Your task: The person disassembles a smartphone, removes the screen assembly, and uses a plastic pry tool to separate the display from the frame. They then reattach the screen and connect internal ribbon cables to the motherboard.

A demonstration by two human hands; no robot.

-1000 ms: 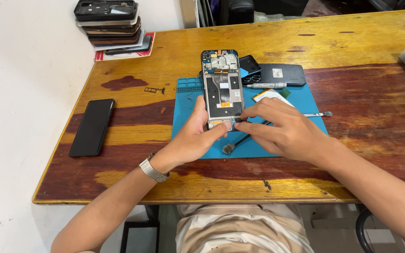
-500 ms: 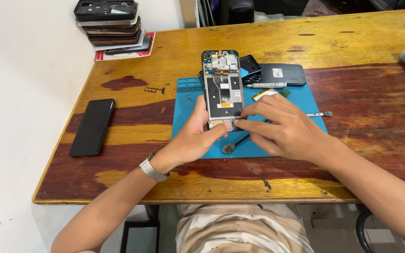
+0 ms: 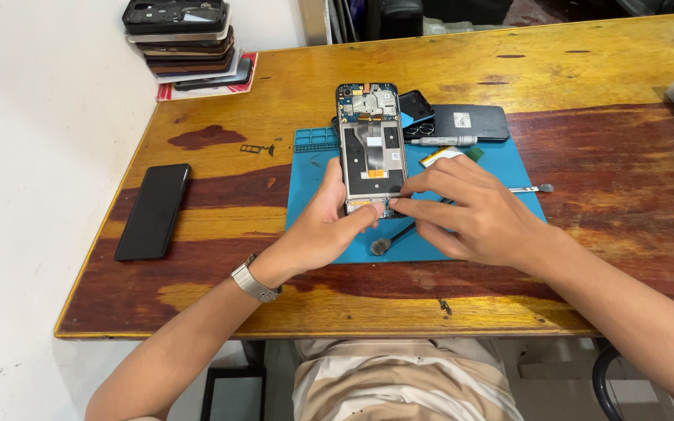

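Note:
An opened phone (image 3: pixel 371 144) with its back cover off lies face down on a blue work mat (image 3: pixel 501 168), its circuit boards showing. My left hand (image 3: pixel 325 226) holds the phone's lower left edge, thumb against its bottom end. My right hand (image 3: pixel 473 210) rests on the mat beside it, and its fingertips press on the phone's bottom right corner. A thin dark tool (image 3: pixel 394 237) with a round end lies under my right hand. I cannot tell whether the fingers pinch a small part.
A black phone (image 3: pixel 153 210) lies at the table's left. A stack of phones (image 3: pixel 186 35) stands at the far left corner. Behind the mat lie a dark back cover (image 3: pixel 470 121), a small black part (image 3: pixel 415 105) and a screwdriver (image 3: pixel 442 141). A metal tool (image 3: pixel 532 189) lies at right.
Both hands stay at the phone's bottom end. The right hand's fingers shifted slightly toward the corner. The phone has not moved.

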